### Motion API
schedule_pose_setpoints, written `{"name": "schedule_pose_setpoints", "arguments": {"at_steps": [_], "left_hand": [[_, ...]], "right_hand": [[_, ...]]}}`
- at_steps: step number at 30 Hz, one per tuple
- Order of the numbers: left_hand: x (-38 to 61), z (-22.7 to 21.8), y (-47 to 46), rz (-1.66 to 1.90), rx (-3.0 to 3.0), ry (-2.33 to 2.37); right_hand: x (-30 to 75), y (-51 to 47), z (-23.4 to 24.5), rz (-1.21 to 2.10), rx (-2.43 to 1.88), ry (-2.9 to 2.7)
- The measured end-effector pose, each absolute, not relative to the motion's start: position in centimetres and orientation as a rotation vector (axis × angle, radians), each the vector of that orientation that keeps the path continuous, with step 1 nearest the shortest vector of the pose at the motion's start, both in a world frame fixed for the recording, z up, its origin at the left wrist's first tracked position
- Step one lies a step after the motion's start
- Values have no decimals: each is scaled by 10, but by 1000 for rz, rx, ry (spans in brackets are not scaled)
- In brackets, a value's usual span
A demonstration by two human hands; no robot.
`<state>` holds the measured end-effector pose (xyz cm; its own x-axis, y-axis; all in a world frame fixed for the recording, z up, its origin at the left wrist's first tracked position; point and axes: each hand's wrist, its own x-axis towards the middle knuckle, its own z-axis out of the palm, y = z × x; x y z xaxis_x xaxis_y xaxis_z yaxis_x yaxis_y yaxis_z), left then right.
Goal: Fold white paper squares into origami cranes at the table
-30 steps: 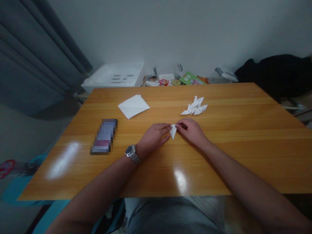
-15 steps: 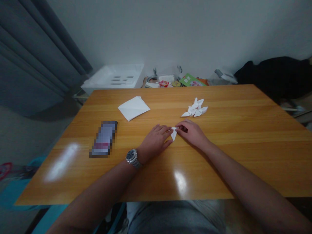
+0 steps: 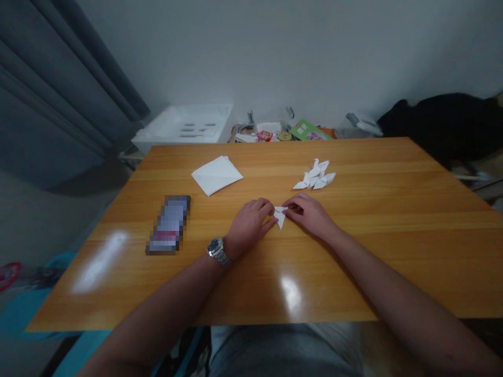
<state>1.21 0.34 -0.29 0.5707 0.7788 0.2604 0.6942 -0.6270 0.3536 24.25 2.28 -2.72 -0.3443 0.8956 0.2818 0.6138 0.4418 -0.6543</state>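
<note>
A small piece of folded white paper point(image 3: 280, 217) lies on the table between my hands, one point toward me. My left hand point(image 3: 252, 222), with a metal watch at the wrist, pinches its left edge between thumb and fingers. On the opposite side my right hand point(image 3: 310, 214) grips the right corner with thumb and forefinger. Beyond my right hand sits a cluster of folded white paper birds point(image 3: 315, 176). Flat sheets of white paper point(image 3: 217, 176) rest farther off to the left.
A phone with a blurred screen point(image 3: 168, 225) lies at the left of the wooden table point(image 3: 353, 293). Behind the far edge are a white plastic tub point(image 3: 157, 125), a green packet point(image 3: 308, 130) and other small items. Dark cloth point(image 3: 440, 123) is heaped at the back right.
My left fingers, earlier stretched over the paper's top, have drawn back and curled at its left edge, baring more of it. My right hand has hardly moved.
</note>
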Motion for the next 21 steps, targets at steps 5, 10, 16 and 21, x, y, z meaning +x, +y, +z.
{"name": "schedule_pose_setpoints", "arguments": {"at_steps": [5,10,16,21], "left_hand": [[14,-6,5,616,2568,1240],[15,-8,5,634,2558,1255],[14,-11,5,614,2574,1261],[14,-14,6,594,2613,1272]], "right_hand": [[241,24,-29,586,-1265,-2061],[241,24,-31,612,-1271,-2013],[241,23,-32,610,-1288,-2004],[242,24,-33,616,-1264,-2031]]}}
